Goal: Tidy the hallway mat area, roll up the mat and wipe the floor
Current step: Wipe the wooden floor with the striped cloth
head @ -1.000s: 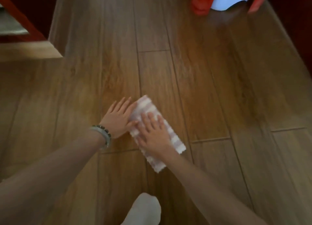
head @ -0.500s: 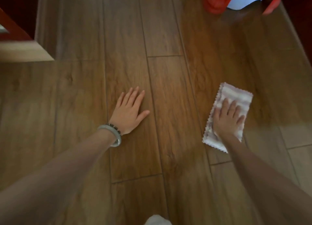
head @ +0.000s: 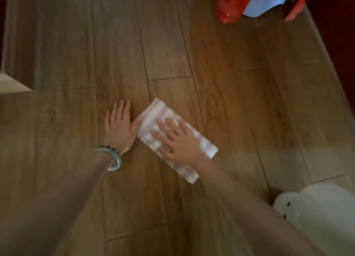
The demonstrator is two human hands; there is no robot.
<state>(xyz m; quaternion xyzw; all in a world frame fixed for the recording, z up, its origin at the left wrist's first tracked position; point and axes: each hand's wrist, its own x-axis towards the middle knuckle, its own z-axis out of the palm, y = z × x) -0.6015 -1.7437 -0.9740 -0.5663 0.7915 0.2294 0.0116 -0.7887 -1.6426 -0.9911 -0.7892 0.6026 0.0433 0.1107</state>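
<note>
Wood-plank floor [head: 172, 44] wiping continues: the cloth [head: 178, 138], under the flat-fingered right hand [head: 180, 142], has swept back against the left hand [head: 120, 127], braced flat with fingers straight, completing another stroke.
</note>
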